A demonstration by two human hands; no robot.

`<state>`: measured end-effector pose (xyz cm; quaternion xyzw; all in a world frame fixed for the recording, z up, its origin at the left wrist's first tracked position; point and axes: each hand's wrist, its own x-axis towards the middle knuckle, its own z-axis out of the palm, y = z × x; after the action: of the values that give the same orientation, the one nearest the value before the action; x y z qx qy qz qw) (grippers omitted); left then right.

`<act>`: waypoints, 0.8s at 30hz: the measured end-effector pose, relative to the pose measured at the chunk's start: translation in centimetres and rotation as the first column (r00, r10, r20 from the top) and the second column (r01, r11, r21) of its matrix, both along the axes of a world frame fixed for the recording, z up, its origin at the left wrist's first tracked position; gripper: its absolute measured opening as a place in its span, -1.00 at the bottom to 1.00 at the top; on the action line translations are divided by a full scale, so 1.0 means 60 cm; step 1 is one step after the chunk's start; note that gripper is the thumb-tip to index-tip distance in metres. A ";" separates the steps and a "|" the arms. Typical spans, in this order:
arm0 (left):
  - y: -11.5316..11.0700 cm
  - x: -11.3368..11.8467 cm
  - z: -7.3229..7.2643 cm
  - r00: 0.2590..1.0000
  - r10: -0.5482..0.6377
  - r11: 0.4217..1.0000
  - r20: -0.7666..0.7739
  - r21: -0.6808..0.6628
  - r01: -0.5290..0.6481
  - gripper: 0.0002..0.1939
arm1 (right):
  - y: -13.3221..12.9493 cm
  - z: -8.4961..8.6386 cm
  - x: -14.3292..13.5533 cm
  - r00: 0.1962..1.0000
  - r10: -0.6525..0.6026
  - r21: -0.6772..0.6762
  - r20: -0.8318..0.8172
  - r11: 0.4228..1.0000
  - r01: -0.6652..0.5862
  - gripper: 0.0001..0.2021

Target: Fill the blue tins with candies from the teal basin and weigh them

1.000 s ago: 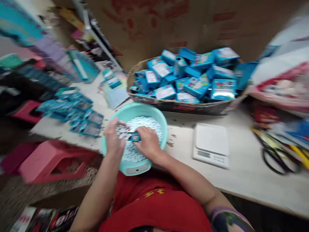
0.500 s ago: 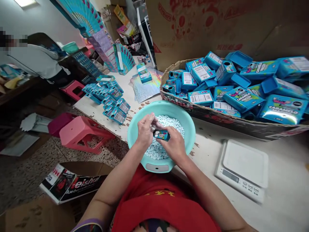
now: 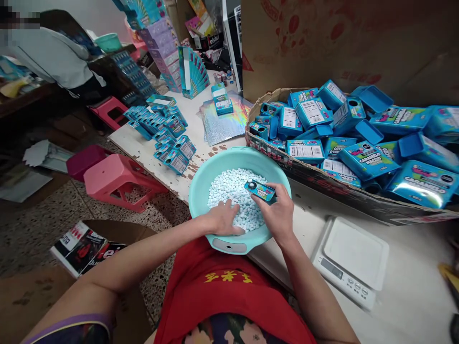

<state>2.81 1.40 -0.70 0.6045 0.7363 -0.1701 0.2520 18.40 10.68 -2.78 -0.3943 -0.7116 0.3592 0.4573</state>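
Head feed, from my end: right hand (image 3: pixel 280 210) has a small blue box (image 3: pixel 264 191) pinched between thumb and fingers, over the right side of the turquoise basin (image 3: pixel 199 184). Box is tilted, "CARAMELO" lettering readable, round opening at its left end with something pale in it; can't make out what. Left hand (image 3: pixel 225 219) is palm down at the near side of the white pellets (image 3: pixel 229 184) in the basin, fingers spread and touching them. Can't tell if any are caught under the palm.

Basin sits at the edge of the bench (image 3: pixel 304 227), just in front of a red apron (image 3: pixel 229 296). White scale (image 3: pixel 353 253) to its right. Behind and right, I see a cardboard carton (image 3: pixel 362 208) heaped with blue boxes (image 3: pixel 369 160). Left of the basin, more boxes in a cluster (image 3: pixel 176 161); beyond it, shiny sheets (image 3: pixel 217 133).
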 end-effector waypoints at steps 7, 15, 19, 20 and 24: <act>0.020 0.003 0.001 0.955 0.058 0.992 0.289 0.093 -0.089 -0.61 | -0.004 0.014 0.008 0.992 0.067 -0.129 -0.102 0.988 -0.080 -0.66; 0.017 -0.018 0.052 -0.024 0.151 0.468 0.988 -0.092 -0.879 -0.69 | -0.017 0.022 -0.001 0.968 0.148 -0.048 0.204 0.989 -0.142 -0.73; 0.044 0.002 0.066 -0.209 -0.151 0.323 0.966 -0.152 -0.934 -0.68 | -0.037 0.027 -0.017 0.922 0.238 -0.044 0.306 0.971 -0.236 -0.74; 0.051 0.005 0.067 -0.211 -0.186 0.294 0.960 -0.151 -0.944 -0.67 | -0.041 0.028 -0.020 0.922 0.248 -0.049 0.298 0.968 -0.245 -0.73; 0.065 0.010 0.065 -0.177 -0.199 0.266 0.964 -0.121 -0.956 -0.64 | -0.049 0.033 -0.028 0.944 0.213 -0.071 0.250 0.977 -0.201 -0.72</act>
<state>3.44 5.27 3.19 0.1992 0.5003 0.7447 0.3943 16.71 7.75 -0.78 -0.3706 -0.7941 0.3669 0.3123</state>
